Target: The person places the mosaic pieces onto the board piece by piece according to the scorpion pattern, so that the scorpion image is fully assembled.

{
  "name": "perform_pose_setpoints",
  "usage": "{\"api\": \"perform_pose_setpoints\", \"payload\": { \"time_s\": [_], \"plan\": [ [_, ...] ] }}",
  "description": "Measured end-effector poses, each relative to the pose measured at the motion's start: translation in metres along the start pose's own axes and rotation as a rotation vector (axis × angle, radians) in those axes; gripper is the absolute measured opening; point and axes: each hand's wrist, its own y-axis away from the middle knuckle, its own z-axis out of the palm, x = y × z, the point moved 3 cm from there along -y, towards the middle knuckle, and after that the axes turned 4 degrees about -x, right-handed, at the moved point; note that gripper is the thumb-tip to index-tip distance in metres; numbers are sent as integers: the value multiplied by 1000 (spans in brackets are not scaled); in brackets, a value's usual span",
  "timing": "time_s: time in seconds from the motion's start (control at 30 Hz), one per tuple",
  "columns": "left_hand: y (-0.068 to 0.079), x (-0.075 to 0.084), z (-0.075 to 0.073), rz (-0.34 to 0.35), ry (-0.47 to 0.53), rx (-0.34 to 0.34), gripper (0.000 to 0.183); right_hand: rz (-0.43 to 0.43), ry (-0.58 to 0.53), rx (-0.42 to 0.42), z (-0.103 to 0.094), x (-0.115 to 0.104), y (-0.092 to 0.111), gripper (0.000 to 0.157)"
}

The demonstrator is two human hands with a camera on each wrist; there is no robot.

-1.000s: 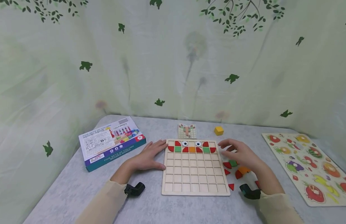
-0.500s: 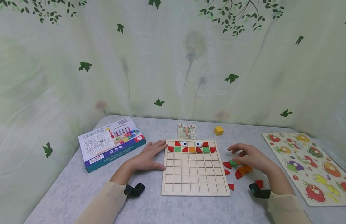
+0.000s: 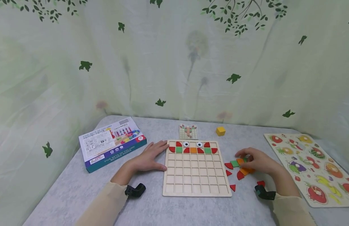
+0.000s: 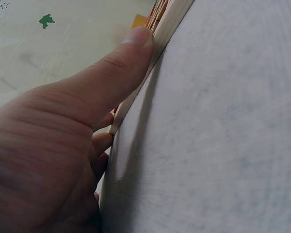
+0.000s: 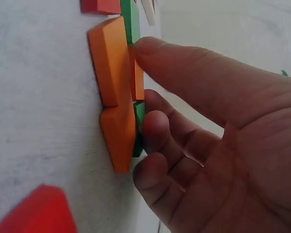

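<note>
The left hand (image 3: 148,158) rests at the left edge of a wooden grid board (image 3: 197,179), thumb and fingers spread along its side. Red, green and orange tiles and two eye tiles fill part of its top rows. Right of the board, the right hand (image 3: 257,161) is bent low over a cluster of loose tiles. An orange square tile (image 3: 240,161) shows between its index finger and thumb, beside a green tile (image 3: 234,163). In the right wrist view the thumb tip overlaps the end of that orange tile (image 5: 137,77), and more orange tiles (image 5: 111,63) lie in front.
Loose red tiles (image 3: 232,187) lie along the board's right side. Behind the board are a pattern card (image 3: 188,132) and a yellow cube (image 3: 220,131). A product box (image 3: 113,144) sits at the left, a fruit puzzle board (image 3: 313,169) at the right.
The right hand has moved away from the board's upper right edge, rightward and down to the loose tiles. The left hand has stayed at the board's edge.
</note>
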Motion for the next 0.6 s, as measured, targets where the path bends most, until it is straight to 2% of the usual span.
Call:
{"api": "perform_pose_setpoints", "payload": {
  "time_s": [0.6],
  "plan": [
    [1, 3, -1, 5, -7, 4, 98, 1, 35, 36, 2, 1, 0, 28]
  ]
}}
